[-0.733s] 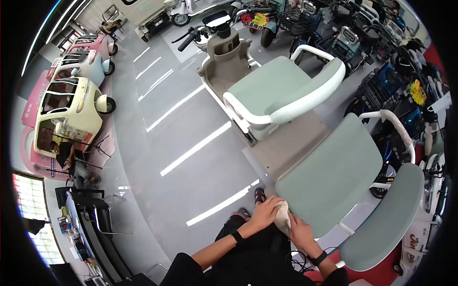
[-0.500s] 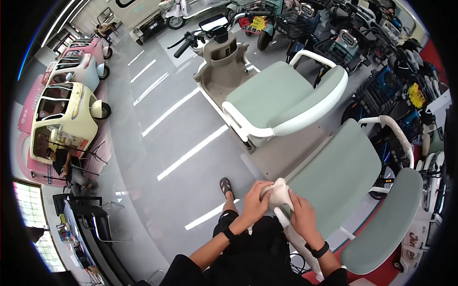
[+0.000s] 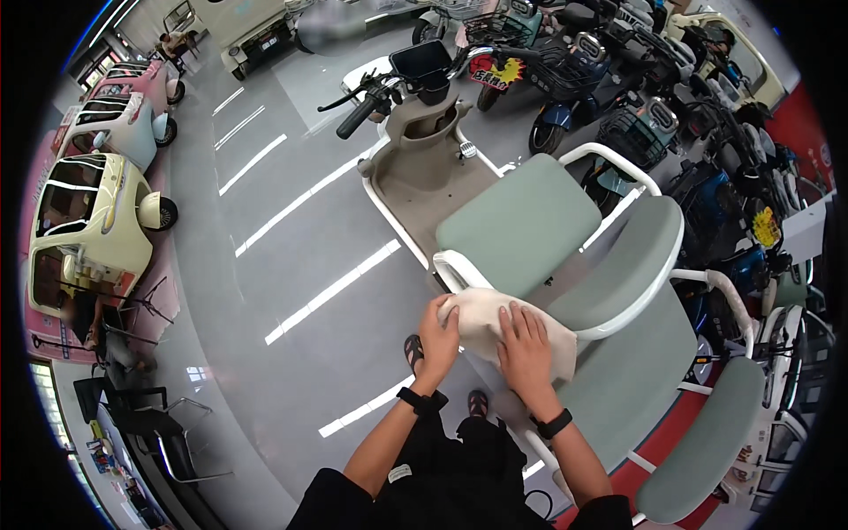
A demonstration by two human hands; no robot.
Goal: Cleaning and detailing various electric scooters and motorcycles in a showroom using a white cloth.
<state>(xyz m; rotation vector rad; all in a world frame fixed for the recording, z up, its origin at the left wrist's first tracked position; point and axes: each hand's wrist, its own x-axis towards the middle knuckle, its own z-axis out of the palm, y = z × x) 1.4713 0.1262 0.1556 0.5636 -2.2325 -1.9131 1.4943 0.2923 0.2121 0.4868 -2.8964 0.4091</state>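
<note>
A cream cloth (image 3: 477, 311) is spread over the white tubular frame beside the front seat of a three-wheeled scooter. My left hand (image 3: 437, 337) grips the cloth's left edge, fingers curled round it close to the white armrest (image 3: 459, 268). On the middle of the cloth lies my right hand (image 3: 525, 349), open, its fingers apart and flat. The cloth's right end hangs toward the rear bench. Nearby are the sage-green front seat cushion (image 3: 517, 225) and its curved backrest (image 3: 623, 265). What lies under the cloth is hidden.
The rear green bench (image 3: 627, 389) and its backrest (image 3: 707, 442) are at my right. Handlebars (image 3: 358, 115) rise at the scooter's front. Parked scooters (image 3: 565, 79) crowd the far right. A yellow enclosed three-wheeler (image 3: 93, 221) and a black chair (image 3: 163, 433) stand at left.
The bunched cloth has been opened out and carried forward onto the front seat's frame. Both hands moved forward; the right hand's fingers have spread flat. My view has shifted.
</note>
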